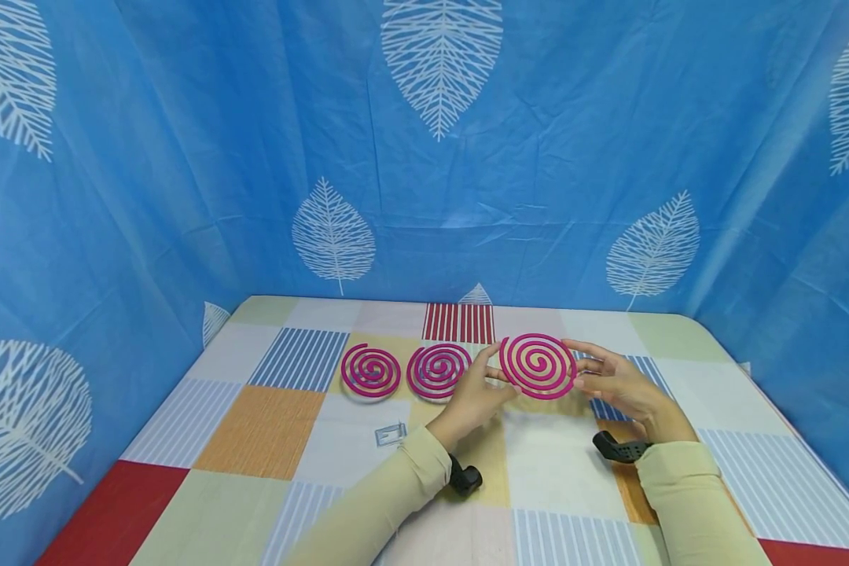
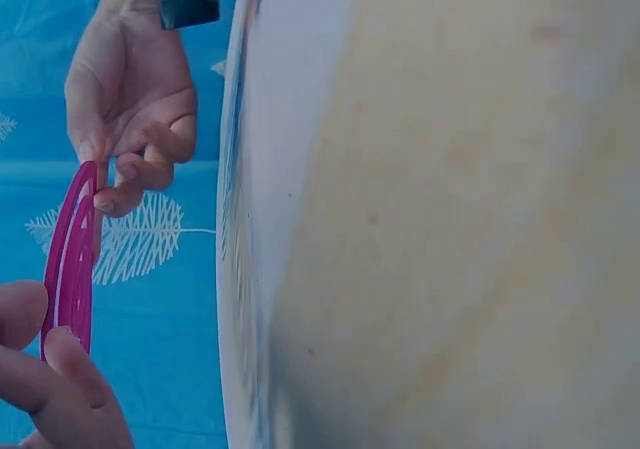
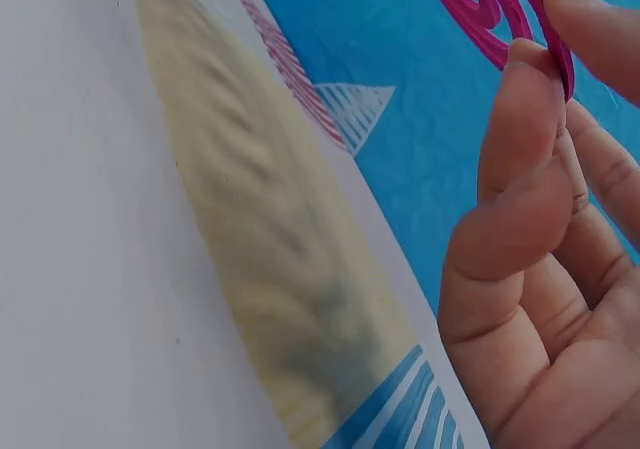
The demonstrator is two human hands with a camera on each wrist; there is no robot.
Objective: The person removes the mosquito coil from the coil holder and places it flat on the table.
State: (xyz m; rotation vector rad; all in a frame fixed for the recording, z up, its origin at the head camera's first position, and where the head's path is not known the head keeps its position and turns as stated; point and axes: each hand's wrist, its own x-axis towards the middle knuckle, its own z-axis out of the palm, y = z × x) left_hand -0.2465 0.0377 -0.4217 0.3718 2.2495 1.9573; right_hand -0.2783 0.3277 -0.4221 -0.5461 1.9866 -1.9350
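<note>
Behind the table (image 1: 255,424), as I watch from my remote post, hangs a blue sheet (image 1: 523,181) printed with white leaves; the table's cover is a patchwork of squares. The left hand (image 1: 477,401) and right hand (image 1: 622,385) stand apart, each pinching one side of the same magenta coil (image 1: 539,363) between thumb and fingers. I judge this coil light, stiff and brittle: its slender turns stand open to one another and would probably snap if twisted or squeezed inward. Its surface looks dry, so I expect little slip. I would take it by opposite sides of the outer turn, with light, even pressure, leaving the loose outer end unloaded. The coil lies between the two hands, raised off the table; the left wrist view gives it nearly edge-on. To the left of the left hand are two of like form: the middle coil (image 1: 440,366), just beside that hand and partly hidden by it, and the left coil (image 1: 373,368), well apart. Smallest, a metal plate (image 1: 391,435) lies on the near side of these two.
</note>
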